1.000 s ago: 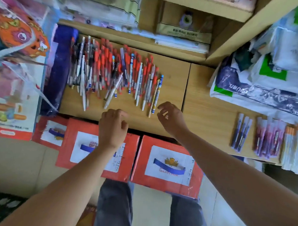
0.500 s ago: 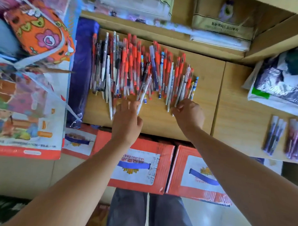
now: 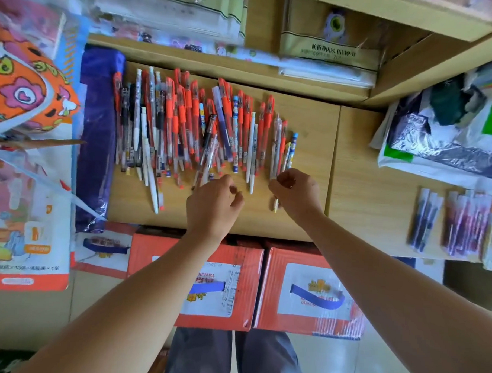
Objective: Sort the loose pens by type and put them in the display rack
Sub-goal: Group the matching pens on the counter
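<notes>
Just beside pen pile (image 3: pixel 191 127), left hand (image 3: pixel 213 207) curled; right hand (image 3: pixel 295 192) gripping pen (image 3: pixel 275 206)

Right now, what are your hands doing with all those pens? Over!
Left hand curled at near edge of pen pile, grip unclear. Right hand pinching a pen at its right end. Pile unsorted on desk. Nothing blocking.

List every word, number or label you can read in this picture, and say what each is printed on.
"YANJIN", cut off at the end: label of the right red box.
"YAN", upside down, the rest blurred: label of the middle red box.
"×10" and "×1", among blurred Chinese characters: bottom of the poster.
Chinese characters on the green pack: too blurred to read.
Print on the pens: too small to read.
</notes>
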Tool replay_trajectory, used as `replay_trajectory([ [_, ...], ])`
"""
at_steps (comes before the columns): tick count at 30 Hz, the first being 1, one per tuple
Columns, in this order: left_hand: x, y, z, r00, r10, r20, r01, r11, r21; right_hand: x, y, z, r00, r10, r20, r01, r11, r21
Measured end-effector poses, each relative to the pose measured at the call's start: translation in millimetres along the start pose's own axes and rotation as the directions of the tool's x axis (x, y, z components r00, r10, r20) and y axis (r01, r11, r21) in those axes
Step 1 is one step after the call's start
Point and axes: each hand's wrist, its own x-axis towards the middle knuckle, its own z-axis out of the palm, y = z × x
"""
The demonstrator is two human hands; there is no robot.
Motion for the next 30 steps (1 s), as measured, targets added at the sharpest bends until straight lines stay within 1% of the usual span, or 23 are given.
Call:
replay_trajectory([
  [4, 14.8, 20.8, 22.9, 0.996, -0.077, 0.053, 0.075, 0.996, 0.048, 2.2, 12.4, -18.1, 0.995, -0.019, 0.094, 0.012, 0.998, 0.068],
  [7, 21.2, 26.7, 31.5, 0.988, -0.148, 0.048, 0.143, 0.985, 0.096, 3.8, 20.7, -28.8, 0.987, -0.045, 0.154, 0.037, 0.998, 0.055],
  [10, 25.0, 30.1, 30.1, 0.982, -0.185, 0.034, 0.178, 0.974, 0.137, 7.1, 28.8, -34.8, 0.979, -0.04, 0.198, 0.034, 0.999, 0.038],
  [12, 26.8, 28.2, 29.6, 0.981, -0.188, 0.04, 0.184, 0.979, 0.088, 8.5, 31.0, -36.3, 0.974, -0.028, 0.224, 0.023, 0.999, 0.026],
  [14, 25.8, 24.5, 30.8, 0.988, -0.127, 0.092, 0.134, 0.988, -0.075, 9.3, 30.3, -36.5, 0.972, -0.018, 0.233, 0.01, 0.999, 0.035],
  [16, 20.5, 22.5, 28.0, 0.991, -0.045, 0.125, 0.075, 0.966, -0.248, 9.5, 26.1, -32.9, 0.969, 0.004, 0.249, -0.032, 0.993, 0.112],
  [18, 13.6, 21.7, 24.5, 0.989, -0.011, 0.149, 0.06, 0.943, -0.326, 10.0, 19.7, -27.0, 0.962, 0.021, 0.272, -0.082, 0.973, 0.217],
  [20, 8.6, 20.7, 21.1, 0.981, 0.037, 0.193, 0.026, 0.948, -0.318, 10.4, 11.4, -21.3, 0.954, 0.036, 0.299, -0.132, 0.943, 0.307],
  [22, 4.7, 20.9, 17.8, 0.973, 0.093, 0.212, -0.033, 0.961, -0.273, 11.7, 3.7, -16.0, 0.94, 0.024, 0.34, -0.149, 0.926, 0.347],
  [26, 1.2, 23.5, 15.4, 0.975, 0.123, 0.184, -0.085, 0.976, -0.199, 13.7, -2.5, -11.8, 0.922, -0.013, 0.388, -0.117, 0.943, 0.31],
  [30, -2.8, 21.7, 10.1, 0.97, 0.144, 0.196, -0.116, 0.983, -0.145, 12.8, -3.4, -10.6, 0.91, -0.021, 0.415, -0.084, 0.969, 0.233],
])
